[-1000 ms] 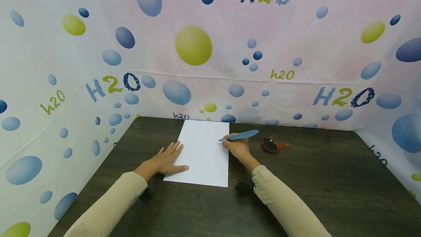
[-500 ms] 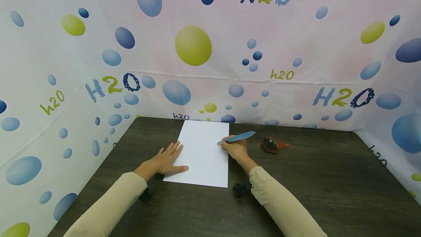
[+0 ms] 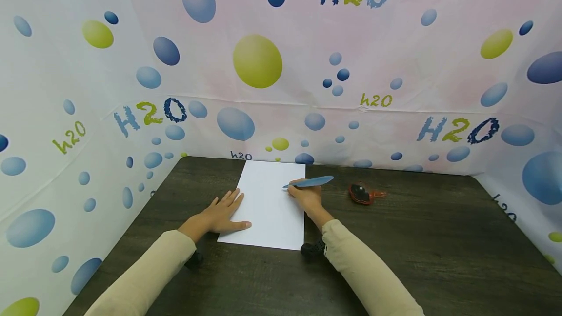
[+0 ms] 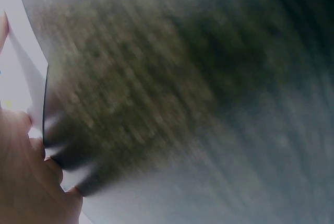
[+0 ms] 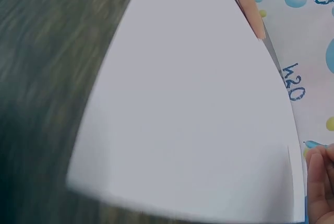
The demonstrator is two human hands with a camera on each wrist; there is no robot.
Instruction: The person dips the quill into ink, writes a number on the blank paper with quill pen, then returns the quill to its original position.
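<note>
A white sheet of paper [image 3: 268, 213] lies on the dark wooden table. My left hand [image 3: 219, 213] rests flat on its left edge with the fingers spread and the thumb on the sheet. In the left wrist view the left hand [image 4: 31, 177] shows at the left side. My right hand [image 3: 307, 197] pinches a slim blue feather-shaped pen [image 3: 312, 182] over the sheet's right part, its tip pointing left. The right wrist view catches the pen's tip [image 5: 313, 144] above the right hand [image 5: 319, 185]. Whether the tip touches the paper, I cannot tell. No marks are visible on the sheet.
To the right of the paper lies a small orange-red and black object [image 3: 365, 193], its kind unclear. Black wrist devices [image 3: 312, 249] sit under both sleeves. A bubble-patterned curtain [image 3: 373, 62] stands behind and beside the table [image 3: 417, 238].
My right hand has moved left across the paper with the feather-shaped pen, dipping slightly and rising again. The left hand stays in place on the sheet.
</note>
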